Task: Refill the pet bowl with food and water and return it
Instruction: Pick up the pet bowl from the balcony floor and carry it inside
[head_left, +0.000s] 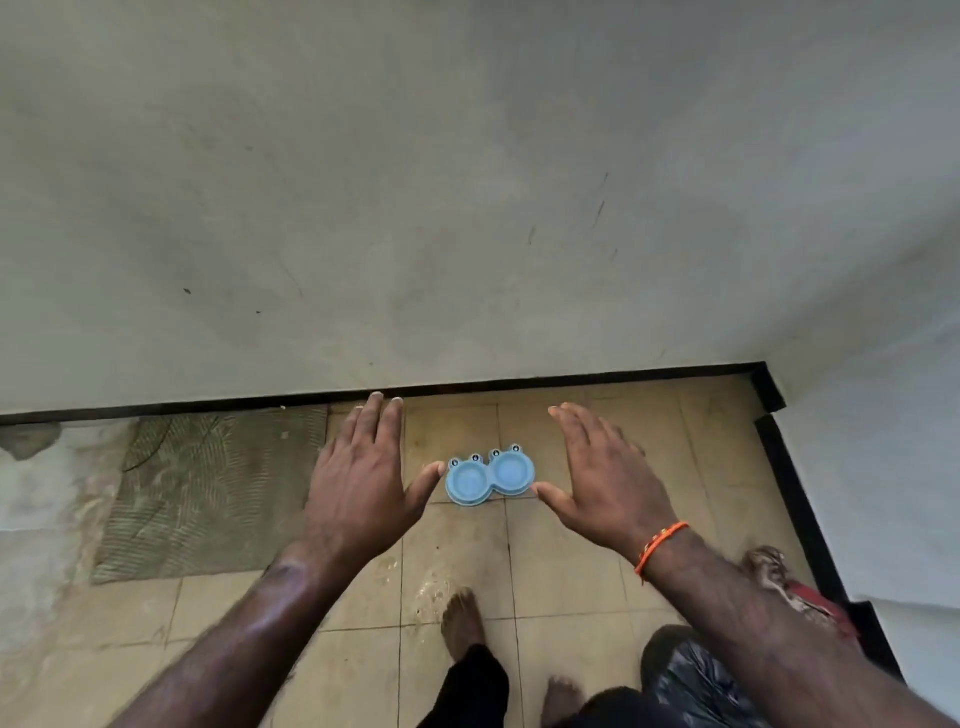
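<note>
A light blue double pet bowl (490, 475) with small frog-eye bumps lies on the tiled floor near the wall. Both of its round cups look empty. My left hand (363, 478) hovers to the left of the bowl, palm down, fingers spread, its thumb tip close to the bowl's left edge. To the right of the bowl, my right hand (605, 475) is flat and spread too, thumb tip near the right cup. An orange thread band (660, 548) circles the right wrist. Neither hand holds anything.
A grey wall with a black skirting (571, 382) runs behind the bowl and turns a corner at the right. A worn mat (208, 488) lies on the floor to the left. My bare feet (462, 621) stand on wet tiles below; a red cloth (810, 597) lies at right.
</note>
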